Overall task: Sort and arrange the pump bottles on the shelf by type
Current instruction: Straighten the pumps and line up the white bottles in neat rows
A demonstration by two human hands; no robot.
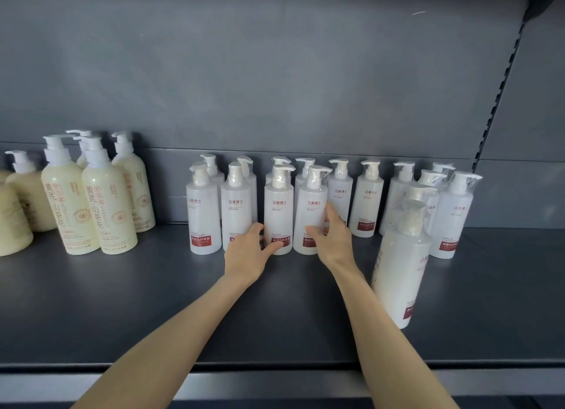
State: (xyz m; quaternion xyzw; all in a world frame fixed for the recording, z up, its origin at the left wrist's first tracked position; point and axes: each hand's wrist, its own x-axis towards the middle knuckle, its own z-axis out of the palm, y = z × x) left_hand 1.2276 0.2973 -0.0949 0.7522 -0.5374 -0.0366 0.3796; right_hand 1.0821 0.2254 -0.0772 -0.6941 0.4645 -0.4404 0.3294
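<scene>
Left hand (247, 251) has its fingers wrapped round the left bottle (278, 213), right hand (331, 240) round the right bottle (312, 207) just beside it, both upright, dead ahead.

Single head camera, facing forward-down, near dark shelf (183, 317).
</scene>
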